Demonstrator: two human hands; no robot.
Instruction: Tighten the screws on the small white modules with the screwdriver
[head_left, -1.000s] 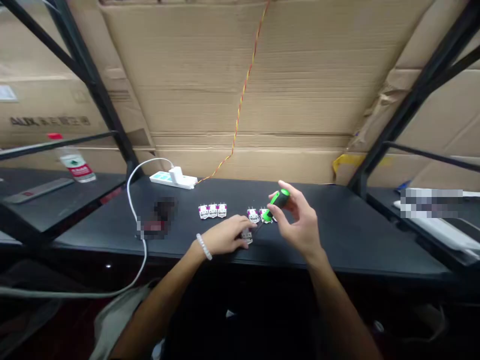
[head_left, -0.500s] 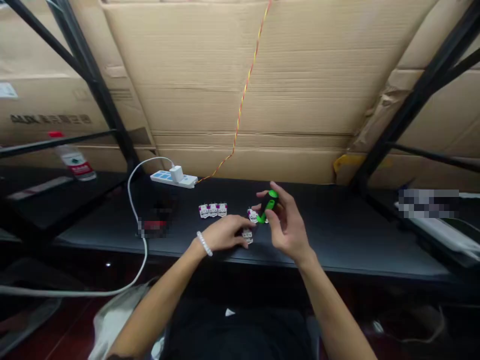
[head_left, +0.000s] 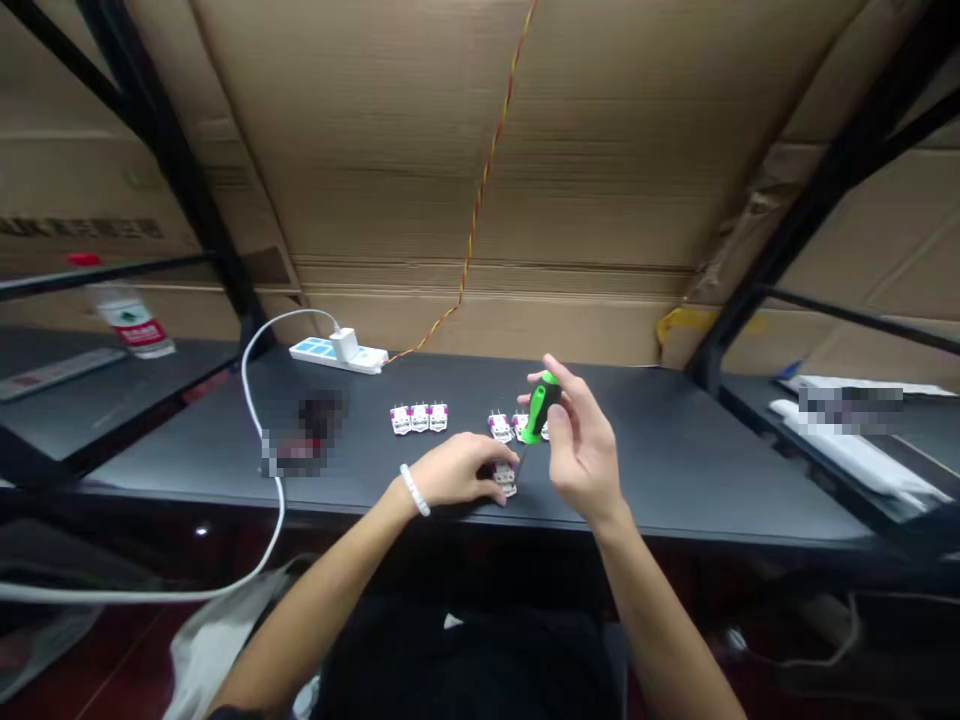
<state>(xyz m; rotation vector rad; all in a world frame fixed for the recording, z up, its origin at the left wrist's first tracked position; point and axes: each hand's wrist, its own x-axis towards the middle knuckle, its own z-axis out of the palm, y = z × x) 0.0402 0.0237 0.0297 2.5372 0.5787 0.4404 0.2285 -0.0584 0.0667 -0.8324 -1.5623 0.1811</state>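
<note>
My right hand [head_left: 581, 450] grips a screwdriver [head_left: 537, 412] with a green and black handle, held nearly upright with its shaft pointing down. The tip meets a small white part [head_left: 506, 479] on the black table [head_left: 697, 460]. My left hand [head_left: 457, 471], with a white bead bracelet at the wrist, pinches that part and holds it on the table. Behind the hands stand two more white and purple parts [head_left: 501, 427]. A row of three such parts [head_left: 418, 418] sits further left.
A white power strip [head_left: 337, 353] with a plugged charger and a white cable [head_left: 259, 400] lies at the back left. A blurred dark object [head_left: 304, 435] sits beside the cable. A bottle [head_left: 120, 312] stands on the left shelf. Cardboard walls and black frame bars surround the table.
The right hand has swung the screwdriver from a slant to nearly upright and brought it down onto the part under my left hand. The view has shifted a little.
</note>
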